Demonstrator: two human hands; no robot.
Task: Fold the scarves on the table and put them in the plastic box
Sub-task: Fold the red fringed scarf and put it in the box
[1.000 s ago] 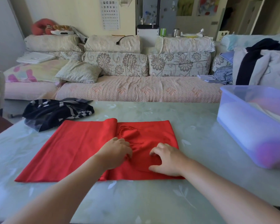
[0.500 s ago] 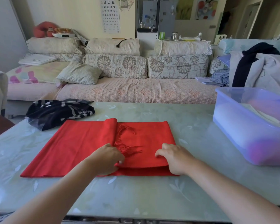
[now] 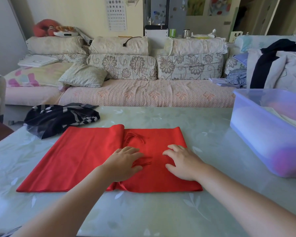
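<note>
The only sign that can be read is the eye chart (image 3: 116, 13), which hangs on the cream wall (image 3: 75, 12) behind the sofa (image 3: 143, 96). It carries no words, only black rows of the letter E turned in four directions, each row smaller than the one above. The top of the chart is cut off by the edge of the view. The first whole row looks like W, E, a mirrored E and M; the next looks like a mirrored E, M, E and W. The lower rows and the small marks at their ends are too small to read.
</note>
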